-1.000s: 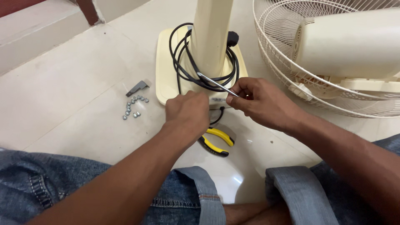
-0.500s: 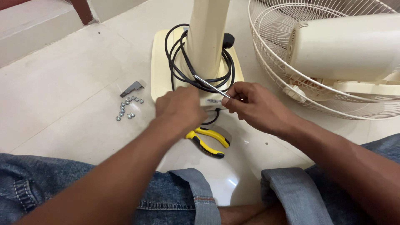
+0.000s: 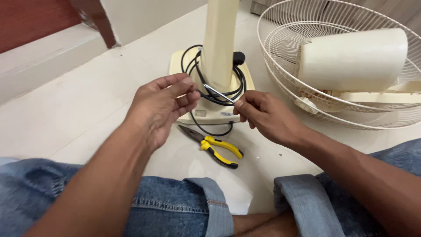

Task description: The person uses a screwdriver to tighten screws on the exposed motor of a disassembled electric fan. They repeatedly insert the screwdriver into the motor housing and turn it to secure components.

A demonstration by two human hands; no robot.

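The right hand (image 3: 267,116) pinches a thin, stiff metal rod (image 3: 218,93) at its near end — light, probably slippery; the left hand (image 3: 164,105) beside it is half-curled, holding nothing.

I count one thin metal rod (image 3: 219,93) in my right grip (image 3: 258,115), one pair of pliers (image 3: 213,146) just below it — one cable (image 3: 210,94), one fan guard (image 3: 280,57) beyond.

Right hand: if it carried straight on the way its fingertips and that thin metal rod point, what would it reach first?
Probably the left hand. The right hand pinches a thin metal rod aimed up-left, and its tip ends beside the left fingertips. The black cord lies behind it; depth is unclear.
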